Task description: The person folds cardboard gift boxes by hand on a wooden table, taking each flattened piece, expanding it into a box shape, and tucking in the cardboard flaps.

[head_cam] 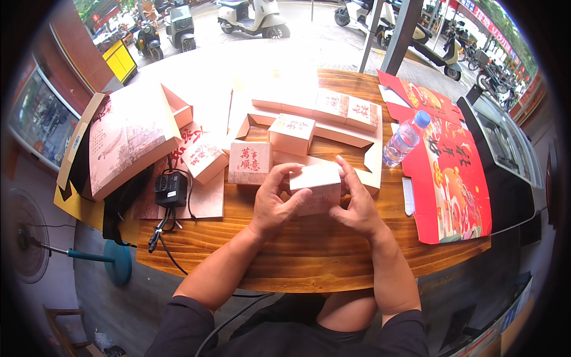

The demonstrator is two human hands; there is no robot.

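Between my two hands, near the table's front, is a small cardboard box (316, 189) with a pale top and printed side. My left hand (279, 196) grips its left side, thumb on the near face. Around the right side curls my right hand (357, 201), with its index finger raised beside the top. Just left stands a small pink printed box (250, 163). Behind my hands a similar box (292, 131) rests partly on an open cardboard tray frame (374, 147). More small boxes (332, 105) line the tray's far side, and some are washed out by glare.
A large printed carton (129, 138) leans at left, by another small box (205, 163). A black adapter (171, 189) with cables lies on the wooden table (303, 267). On the right are a plastic water bottle (403, 140) and flattened red printed cardboard (459, 178).
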